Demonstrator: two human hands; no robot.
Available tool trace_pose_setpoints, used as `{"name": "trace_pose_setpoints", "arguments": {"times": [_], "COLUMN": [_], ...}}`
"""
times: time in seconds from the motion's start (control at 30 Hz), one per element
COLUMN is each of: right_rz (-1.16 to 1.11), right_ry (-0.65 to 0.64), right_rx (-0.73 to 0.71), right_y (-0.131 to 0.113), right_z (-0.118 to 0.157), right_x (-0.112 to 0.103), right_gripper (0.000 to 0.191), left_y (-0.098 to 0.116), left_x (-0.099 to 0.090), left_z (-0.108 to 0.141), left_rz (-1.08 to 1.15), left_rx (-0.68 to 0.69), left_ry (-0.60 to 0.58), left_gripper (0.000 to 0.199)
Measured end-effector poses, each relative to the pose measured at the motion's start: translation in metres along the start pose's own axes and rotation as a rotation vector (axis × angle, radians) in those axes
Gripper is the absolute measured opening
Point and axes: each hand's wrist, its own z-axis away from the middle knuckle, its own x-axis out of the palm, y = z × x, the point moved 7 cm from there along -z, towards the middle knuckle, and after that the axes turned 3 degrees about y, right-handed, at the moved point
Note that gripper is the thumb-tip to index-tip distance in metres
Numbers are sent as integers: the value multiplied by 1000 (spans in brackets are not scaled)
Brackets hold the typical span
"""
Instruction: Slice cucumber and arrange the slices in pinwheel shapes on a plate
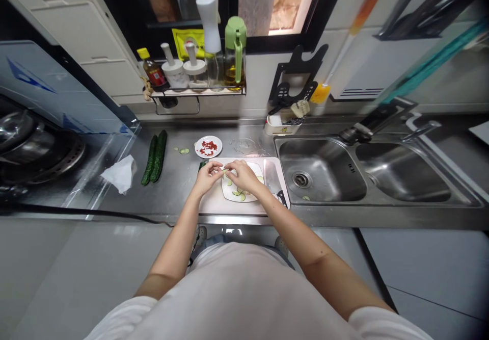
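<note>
My left hand (208, 178) and my right hand (242, 176) meet above a white plate (228, 193), fingertips pinched together on a thin, pale green cucumber slice (224, 172). Several curved cucumber slices (239, 194) lie on the plate, partly covered by my right hand. Under the plate is a pale pink cutting board (212, 206). A knife with a black handle (281, 198) rests at the board's right side. Just behind my left hand shows the dark green end of a cucumber piece (202, 165), mostly hidden.
Behind the board stands a small white dish (198, 149) of chopped red bits. Two whole cucumbers (154, 157) and a crumpled white cloth or tissue (120, 173) lie left. A double steel sink (324, 169) is right. Seasoning bottles fill a wall rack (198, 93); a stove pot (26, 141) stands far left.
</note>
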Motion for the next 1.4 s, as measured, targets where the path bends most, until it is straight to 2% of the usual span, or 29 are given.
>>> {"name": "trace_pose_setpoints", "arguments": {"times": [0.13, 0.23, 0.3, 0.43, 0.53, 0.7, 1.07, 1.23, 1.4], "right_rz": [-98, -199, -282, -460, -490, -434, -342, -296, -214], "right_ry": [6, 41, 58, 57, 49, 70, 52, 16, -39], "right_rx": [-6, 17, 14, 4, 41, 102, 166, 182, 202], "right_y": [4, 8, 8, 5, 8, 21, 44, 49, 57], "right_z": [-3, -3, -2, -1, -1, 1, 2, -2, -4], "right_x": [2, 0, -4, -11, -14, -14, -1, 5, 16], "right_gripper": [15, 14, 15, 16, 17, 15, 14, 16, 14], "left_y": [-1, -13, -22, -25, -20, -17, -18, -28, -46], "left_x": [5, 5, 9, 35, 40, 32, 17, 9, 9], "left_z": [2, 5, 10, 20, 23, 19, 10, 3, 1], "left_rz": [124, 222, 302, 516, 564, 458, 210, 93, -115], "left_rx": [-75, -182, -266, -383, -373, -320, -155, -95, -97], "left_ry": [7, 95, 111, -83, -118, -44, 79, 112, 113], "left_gripper": [43, 47, 49, 58, 58, 60, 36, 28, 24]}}
